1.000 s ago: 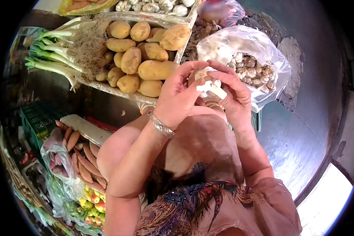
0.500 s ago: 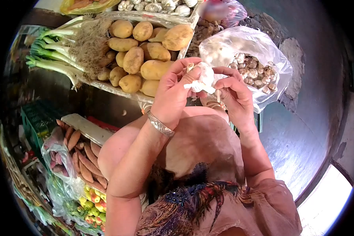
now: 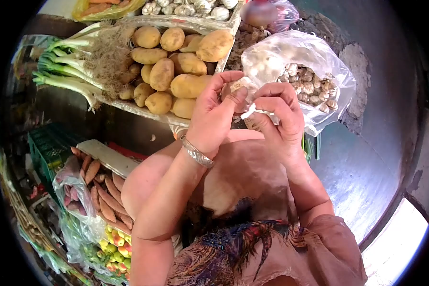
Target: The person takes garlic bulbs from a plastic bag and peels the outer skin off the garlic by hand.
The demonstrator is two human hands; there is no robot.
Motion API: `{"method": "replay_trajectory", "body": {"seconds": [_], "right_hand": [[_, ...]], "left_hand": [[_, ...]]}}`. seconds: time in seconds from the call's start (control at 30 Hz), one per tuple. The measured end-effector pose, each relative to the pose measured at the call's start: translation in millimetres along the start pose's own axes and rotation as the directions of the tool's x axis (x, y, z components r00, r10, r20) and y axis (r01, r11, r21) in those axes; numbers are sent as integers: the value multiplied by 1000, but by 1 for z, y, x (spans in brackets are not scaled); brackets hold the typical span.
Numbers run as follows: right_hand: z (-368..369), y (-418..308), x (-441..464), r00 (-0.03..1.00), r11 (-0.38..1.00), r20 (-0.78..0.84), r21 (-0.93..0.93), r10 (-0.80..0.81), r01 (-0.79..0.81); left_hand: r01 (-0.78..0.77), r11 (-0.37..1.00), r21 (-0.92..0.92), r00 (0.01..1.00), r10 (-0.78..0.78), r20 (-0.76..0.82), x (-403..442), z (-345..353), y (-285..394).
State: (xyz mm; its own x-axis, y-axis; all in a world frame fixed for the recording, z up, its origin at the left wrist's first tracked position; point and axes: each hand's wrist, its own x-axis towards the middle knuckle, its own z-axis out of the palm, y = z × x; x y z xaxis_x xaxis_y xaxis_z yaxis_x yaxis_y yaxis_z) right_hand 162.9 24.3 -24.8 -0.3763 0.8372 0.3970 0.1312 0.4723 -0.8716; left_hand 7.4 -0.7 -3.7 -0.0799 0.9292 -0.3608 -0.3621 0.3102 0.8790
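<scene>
In front of my lap, my left hand [image 3: 215,104] grips a garlic bulb [image 3: 239,85] between thumb and fingers. The bulb's underside seems to face up, and the fingers partly cover it. Close against it, my right hand [image 3: 282,110] is closed in a pinch on a white strip of garlic skin [image 3: 249,111]. Whether that strip is still joined to the bulb is unclear. Just beyond my right hand lies an open clear plastic bag [image 3: 333,78], with many small garlic bulbs [image 3: 312,86] inside.
Potatoes [image 3: 162,74] fill a crate in front of me, with leeks [image 3: 76,71] at its left. White garlic [image 3: 190,7] sits in a box behind. Sweet potatoes [image 3: 109,195], a green crate [image 3: 50,148] and bagged apples or pears [image 3: 117,250] are at lower left.
The garlic bulb has turned in my left hand, its whiter side no longer facing up. My right hand has moved slightly left and now pinches the white skin.
</scene>
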Motion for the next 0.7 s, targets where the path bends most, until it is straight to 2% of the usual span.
{"method": "replay_trajectory", "body": {"seconds": [0.03,0.07,0.13,0.23,0.3,0.33,0.4,0.5,0.53,0.6,0.63,0.7], "right_hand": [[-1,1,-2,1000,999,-10,46,6,-5],[-4,2,-3,1000,999,-10,43,27,-26],[-8,5,-8,998,997,-5,44,56,-56],[-11,10,-14,995,995,-2,19,103,-103],[-15,12,-15,987,983,36,-98,160,-156],[-16,15,-16,987,983,35,-99,159,-155],[-17,23,-18,942,938,102,-176,320,-299],[-20,34,-19,918,912,155,-257,366,-320],[-18,32,-18,917,912,155,-256,367,-321],[-13,23,-13,968,944,-17,-220,249,-247],[-14,21,-12,968,943,-18,-220,252,-250],[-16,16,-10,962,960,18,-72,271,-269]], "left_hand": [[41,998,-49,999,-41,-9,0,-1,0],[43,998,-50,999,-43,-11,1,-2,-1],[26,983,-179,999,-31,-27,3,-5,-2],[20,980,-200,999,-28,-38,4,-4,-1],[30,978,-205,999,-35,-23,3,-3,2],[39,977,-209,999,-42,-10,2,-3,3],[38,979,-202,999,-40,-6,2,-3,3],[42,977,-209,999,-42,3,1,-3,4],[45,974,-222,999,-44,7,1,-3,5],[40,975,-218,999,-41,-2,2,-3,5],[35,976,-216,999,-37,-10,2,-3,5],[41,977,-208,999,-45,-12,3,-2,4]]}}
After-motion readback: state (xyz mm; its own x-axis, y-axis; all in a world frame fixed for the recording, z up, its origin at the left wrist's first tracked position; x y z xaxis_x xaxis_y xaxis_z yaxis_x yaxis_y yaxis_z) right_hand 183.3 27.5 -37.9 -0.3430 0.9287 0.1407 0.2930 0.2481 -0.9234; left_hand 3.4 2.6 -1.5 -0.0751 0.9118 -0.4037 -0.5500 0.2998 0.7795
